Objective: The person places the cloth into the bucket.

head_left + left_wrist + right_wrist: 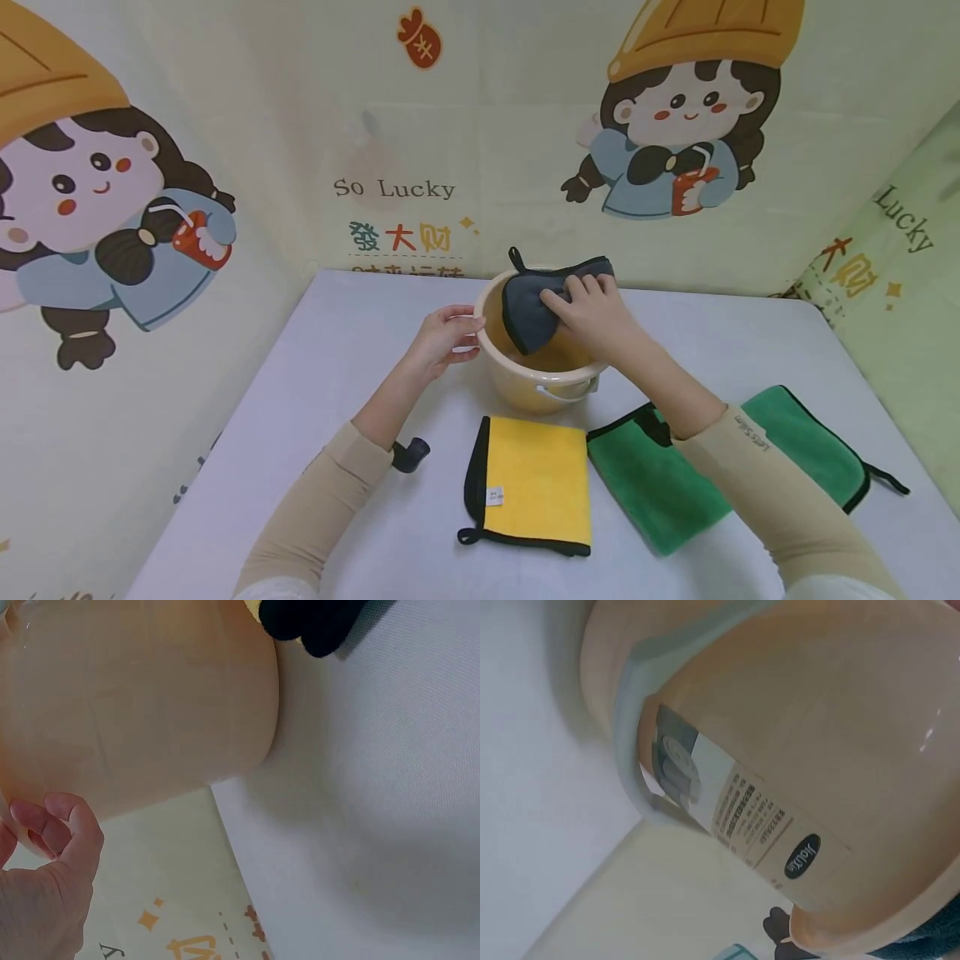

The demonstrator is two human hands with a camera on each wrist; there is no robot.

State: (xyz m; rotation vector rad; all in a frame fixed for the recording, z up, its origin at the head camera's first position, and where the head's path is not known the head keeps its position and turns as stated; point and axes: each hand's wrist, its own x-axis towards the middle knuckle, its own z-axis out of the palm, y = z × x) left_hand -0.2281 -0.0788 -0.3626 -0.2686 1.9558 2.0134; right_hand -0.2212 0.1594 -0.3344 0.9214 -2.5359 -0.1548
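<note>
A beige plastic bucket [525,387] stands near the back of the table. My left hand [447,337] grips its rim on the left side, and in the left wrist view the fingers [71,814] curl at the rim. A dark grey cloth [534,312] with black edging and a loop is in my right hand [596,312], pinched over the bucket's mouth. Its lower corner hangs inside the rim. In the right wrist view the bucket's side [840,735] fills most of the picture, with a bit of the cloth [922,937] at the rim; the right hand is mostly hidden there.
A folded yellow cloth [536,483] with black trim lies in front of the bucket. To its right a green cloth [660,500] lies partly under the right forearm. The bucket's pale handle [562,398] hangs down at its front. A printed curtain [525,125] stands behind the table.
</note>
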